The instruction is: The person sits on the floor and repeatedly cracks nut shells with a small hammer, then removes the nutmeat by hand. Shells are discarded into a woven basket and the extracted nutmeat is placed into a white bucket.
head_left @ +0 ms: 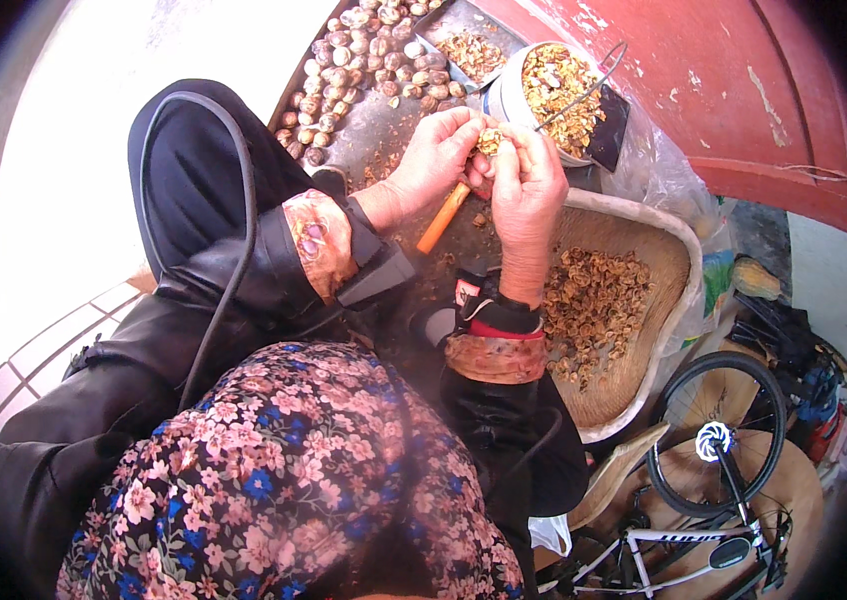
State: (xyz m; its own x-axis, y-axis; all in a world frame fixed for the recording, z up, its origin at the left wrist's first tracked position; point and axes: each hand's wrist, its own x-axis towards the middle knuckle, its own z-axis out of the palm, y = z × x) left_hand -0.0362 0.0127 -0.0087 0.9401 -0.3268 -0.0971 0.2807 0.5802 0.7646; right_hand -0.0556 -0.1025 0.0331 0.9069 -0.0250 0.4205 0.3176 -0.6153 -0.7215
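Above the ground in front of me, both hands meet at a partly shelled walnut (489, 141). My left hand (421, 165) comes from the left and pinches one side of it with closed fingers. On the other side, my right hand (528, 190) grips it between thumb and fingers. Below them lies an orange stick-like handle (443, 218); its far end is hidden behind my hands. Just beyond the right hand stands a white bucket (509, 92) full of walnut kernels (563, 90), with a thin wire handle rising over it.
Many whole walnuts (363, 50) lie at the far left, beside a small tray (471, 57) of bits. A wide woven basket (678, 250) of walnut shells (598, 305) sits right. A red door (723, 80) bounds the far right; a bicycle (713, 440) lies lower right.
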